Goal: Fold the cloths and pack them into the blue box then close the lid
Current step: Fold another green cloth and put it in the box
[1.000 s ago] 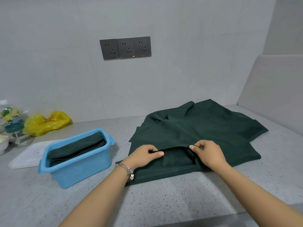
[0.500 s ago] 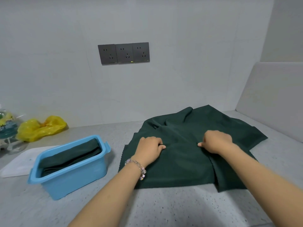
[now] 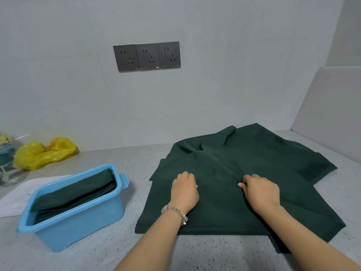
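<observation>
Several dark green cloths lie overlapped on the grey counter, right of centre. My left hand and my right hand sit side by side on the top cloth, fingers curled, each pinching its folded edge; the fingertips are mostly hidden. The blue box stands open to the left, apart from the pile, with folded green cloths stacked inside. Its white lid lies flat on the counter behind the box.
A crumpled yellow plastic bag and a glass item sit at the far left by the wall. A white board leans at the right. Three wall sockets are above the counter.
Both hands carried the near edge of the top cloth away from me and laid it over the cloth, folding it. The hands now rest farther back on the pile.
</observation>
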{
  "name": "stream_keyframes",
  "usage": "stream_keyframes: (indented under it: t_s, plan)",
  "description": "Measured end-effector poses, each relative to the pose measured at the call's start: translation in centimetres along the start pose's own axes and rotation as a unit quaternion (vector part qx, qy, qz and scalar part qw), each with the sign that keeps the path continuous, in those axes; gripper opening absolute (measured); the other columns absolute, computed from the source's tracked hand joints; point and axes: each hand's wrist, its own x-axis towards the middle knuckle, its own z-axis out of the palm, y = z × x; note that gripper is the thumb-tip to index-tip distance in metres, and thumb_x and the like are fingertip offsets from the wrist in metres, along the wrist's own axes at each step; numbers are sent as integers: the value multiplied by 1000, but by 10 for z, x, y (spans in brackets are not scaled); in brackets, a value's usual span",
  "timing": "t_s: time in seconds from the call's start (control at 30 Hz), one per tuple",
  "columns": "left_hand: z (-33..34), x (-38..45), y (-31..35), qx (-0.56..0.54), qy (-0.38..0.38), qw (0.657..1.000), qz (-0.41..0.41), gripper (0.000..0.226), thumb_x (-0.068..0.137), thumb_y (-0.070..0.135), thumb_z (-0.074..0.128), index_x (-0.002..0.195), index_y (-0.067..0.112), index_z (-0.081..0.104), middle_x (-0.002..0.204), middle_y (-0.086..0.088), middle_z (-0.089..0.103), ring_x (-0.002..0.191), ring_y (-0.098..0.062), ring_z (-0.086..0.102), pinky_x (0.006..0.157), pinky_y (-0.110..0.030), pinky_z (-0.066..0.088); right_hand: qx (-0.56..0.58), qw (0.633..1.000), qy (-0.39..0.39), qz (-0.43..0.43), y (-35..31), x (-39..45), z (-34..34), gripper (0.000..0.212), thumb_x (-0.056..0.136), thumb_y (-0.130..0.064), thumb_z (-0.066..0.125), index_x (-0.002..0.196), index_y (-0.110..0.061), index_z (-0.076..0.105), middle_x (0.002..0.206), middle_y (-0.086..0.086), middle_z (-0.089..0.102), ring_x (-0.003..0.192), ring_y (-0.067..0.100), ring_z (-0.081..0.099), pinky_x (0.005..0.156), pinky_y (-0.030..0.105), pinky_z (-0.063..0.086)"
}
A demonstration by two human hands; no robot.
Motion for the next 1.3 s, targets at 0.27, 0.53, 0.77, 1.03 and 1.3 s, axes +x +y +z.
stream_keyframes:
  t_s: [0.27, 0.53, 0.77, 1.03, 1.3]
  plan:
    - [18, -7, -1, -37, 35, 997, -50, 17, 92, 14, 35, 104, 14, 47, 112, -2, 44, 103, -19, 40, 89, -25, 30, 84, 989, 123, -23, -3, -8, 14, 33, 64, -20, 86, 56, -3, 59, 51, 10, 52, 43, 27, 49, 39, 23, 31]
    - [12, -2, -2, -23, 3, 997, -69, 20, 93, 15, 35, 109, 11, 47, 118, -4, 43, 109, -21, 40, 91, -27, 32, 49, 997, 53, 4, -7, -2, 13, 30, 85, -40, 64, 75, -11, 62, 72, 2, 60, 65, 23, 55, 48, 25, 30]
    - [16, -1, -3, -13, 12, 997, -72, 19, 96, 21, 36, 109, 12, 47, 118, -3, 44, 110, -20, 39, 93, -28, 32, 91, 991, 88, 28, -6, -4, 17, 27, 80, -26, 73, 67, -5, 63, 65, 9, 60, 59, 28, 54, 47, 26, 31]
    - [15, 4, 0, 3, 1, 997, -81, 20, 96, 22, 37, 110, 13, 47, 118, -3, 44, 111, -21, 39, 92, -30, 32, 55, 997, 37, 43, -7, 1, 15, 28, 90, -36, 58, 80, -10, 64, 78, 3, 62, 71, 22, 56, 51, 27, 31]
    - [8, -3, 33, -44, -9, 999, -29, 41, 98, 29, 37, 136, 15, 41, 143, -6, 34, 135, -23, 27, 117, -39, 1, 26, 998, 47, 42, -6, 1, 17, 30, 92, -45, 51, 90, -17, 63, 88, -4, 61, 81, 16, 56, 55, 26, 32]
